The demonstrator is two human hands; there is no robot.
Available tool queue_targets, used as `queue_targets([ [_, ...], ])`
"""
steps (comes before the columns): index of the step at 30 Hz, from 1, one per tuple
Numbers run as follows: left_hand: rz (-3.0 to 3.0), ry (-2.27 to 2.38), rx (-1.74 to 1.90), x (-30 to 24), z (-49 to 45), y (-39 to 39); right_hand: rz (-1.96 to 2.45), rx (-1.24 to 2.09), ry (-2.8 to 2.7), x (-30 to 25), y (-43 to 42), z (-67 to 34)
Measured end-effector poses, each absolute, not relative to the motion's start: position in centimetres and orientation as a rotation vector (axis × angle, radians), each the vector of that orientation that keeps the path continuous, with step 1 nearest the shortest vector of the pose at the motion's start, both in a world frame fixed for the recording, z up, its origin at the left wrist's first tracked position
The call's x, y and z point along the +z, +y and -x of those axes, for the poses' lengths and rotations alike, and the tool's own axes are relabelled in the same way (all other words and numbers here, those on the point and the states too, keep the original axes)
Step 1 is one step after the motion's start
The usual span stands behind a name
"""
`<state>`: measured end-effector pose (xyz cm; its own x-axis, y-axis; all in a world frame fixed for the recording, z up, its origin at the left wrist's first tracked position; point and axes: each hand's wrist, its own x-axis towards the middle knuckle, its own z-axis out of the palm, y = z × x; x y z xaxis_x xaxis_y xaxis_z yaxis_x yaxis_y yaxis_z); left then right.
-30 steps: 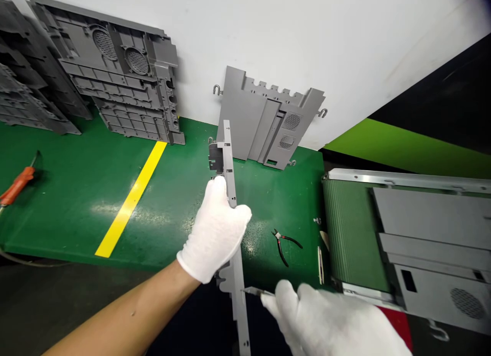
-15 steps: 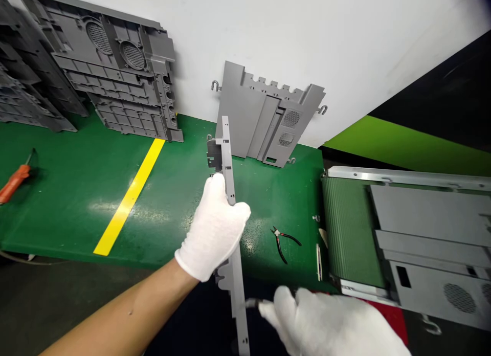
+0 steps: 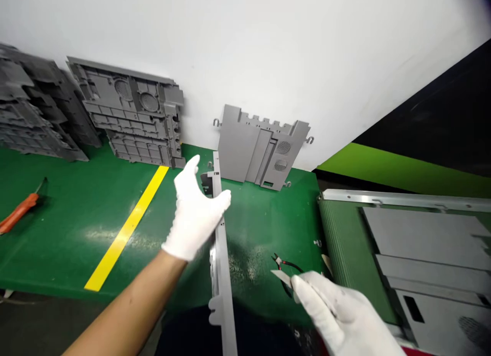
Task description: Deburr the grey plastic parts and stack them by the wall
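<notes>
My left hand (image 3: pixel 195 210), in a white glove, is open with thumb and fingers spread. Its thumb lies across the top edge of a grey plastic panel (image 3: pixel 226 294), which stands edge-on in front of me. My right hand (image 3: pixel 337 310), gloved too, is closed on a knife (image 3: pixel 282 278) whose pale blade points left; the handle is hidden in the fingers. Beneath the blade, black-handled side cutters (image 3: pixel 293 266) lie on the green table (image 3: pixel 264 223), partly covered by the knife and hand.
Against the white wall leans another grey panel (image 3: pixel 245 146) with metal hooks. More ribbed panels (image 3: pixel 141 120) lean at the left. An orange-handled tool (image 3: pixel 19 213) lies near a yellow stripe (image 3: pixel 126 228). At the right, a conveyor (image 3: pixel 337 243) carries a grey panel (image 3: pixel 425 233).
My left hand has loosened its grip on the panel and spread its fingers. My right hand with the knife has risen and moved away from the panel. The view has tilted upward.
</notes>
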<state>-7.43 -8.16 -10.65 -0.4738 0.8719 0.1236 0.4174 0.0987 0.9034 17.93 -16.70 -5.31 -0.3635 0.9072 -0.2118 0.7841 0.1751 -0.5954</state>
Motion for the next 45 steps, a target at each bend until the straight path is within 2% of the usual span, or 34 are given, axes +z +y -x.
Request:
queue_targets([
  [4,-1.192,1.31,1.254,-11.1,10.7,-3.4,1.699,1.048,-2.214,-6.0,-14.9,-17.1],
  [7,-1.09,1.098,1.291,-11.8,11.6,-1.4,1.666,1.021,-2.27,-6.0,-12.8,-15.8],
  [11,-1.069,1.089,1.319,-12.2,11.5,-0.7,1.557,0.791,-2.457,-5.3,-8.5,-12.8],
  [17,-1.048,1.076,1.331,-12.1,11.4,-0.8,1.62,0.118,-2.761,-4.9,-2.6,-7.6],
  [20,-1.032,1.054,1.326,-12.1,11.4,-0.8,1.614,-0.065,-2.864,-4.7,-1.5,-6.2],
  [32,-0.96,1.058,1.289,-11.6,10.9,-0.8,1.592,-0.254,-2.939,-3.8,-2.2,-6.1],
  [45,-1.029,1.079,1.281,-11.7,10.2,-0.5,1.657,-0.248,-2.952,-3.4,-2.5,-6.6],
])
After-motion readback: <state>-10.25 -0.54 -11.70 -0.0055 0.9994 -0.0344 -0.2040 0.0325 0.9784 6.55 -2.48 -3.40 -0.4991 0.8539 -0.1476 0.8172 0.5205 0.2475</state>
